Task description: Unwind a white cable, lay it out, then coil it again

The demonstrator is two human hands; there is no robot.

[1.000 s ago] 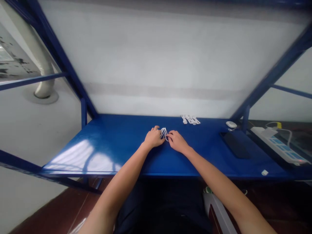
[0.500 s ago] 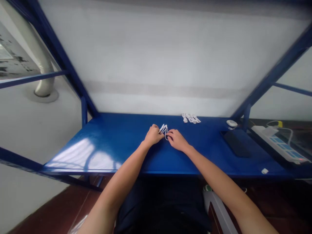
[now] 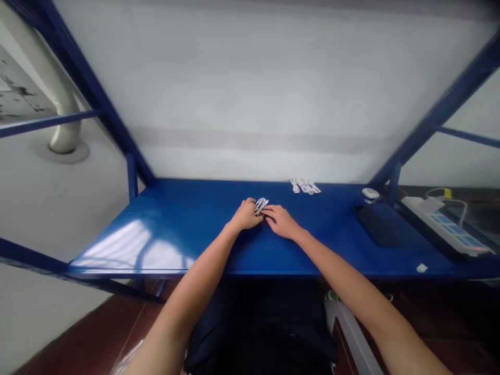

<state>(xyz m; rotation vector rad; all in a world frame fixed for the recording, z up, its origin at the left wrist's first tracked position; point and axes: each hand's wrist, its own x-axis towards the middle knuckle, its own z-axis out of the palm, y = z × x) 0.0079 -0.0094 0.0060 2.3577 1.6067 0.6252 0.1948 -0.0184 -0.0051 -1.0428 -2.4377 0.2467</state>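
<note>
A white cable (image 3: 260,207), gathered into narrow loops, stands up between my two hands over the middle of the blue table (image 3: 203,213). My left hand (image 3: 245,214) is closed around the lower part of the loops. From the other side, my right hand (image 3: 282,221) pinches at the cable, its fingertips against the bundle and close to the left thumb. The cable's lower part is hidden behind the fingers. Several bundled white cables (image 3: 304,186) lie in a row farther back, right of my hands.
Along the right side lie a dark phone (image 3: 375,225), a white rounded case (image 3: 370,194) and a small white piece (image 3: 422,268). A white power strip (image 3: 449,224) with plugged-in cords is beyond them. Blue frame posts (image 3: 133,174) rise at both ends, before a pale back panel (image 3: 250,104).
My right hand has moved left, up against the bundle. The strand that hung loosely between the hands is now drawn in, and the loops look tighter.
</note>
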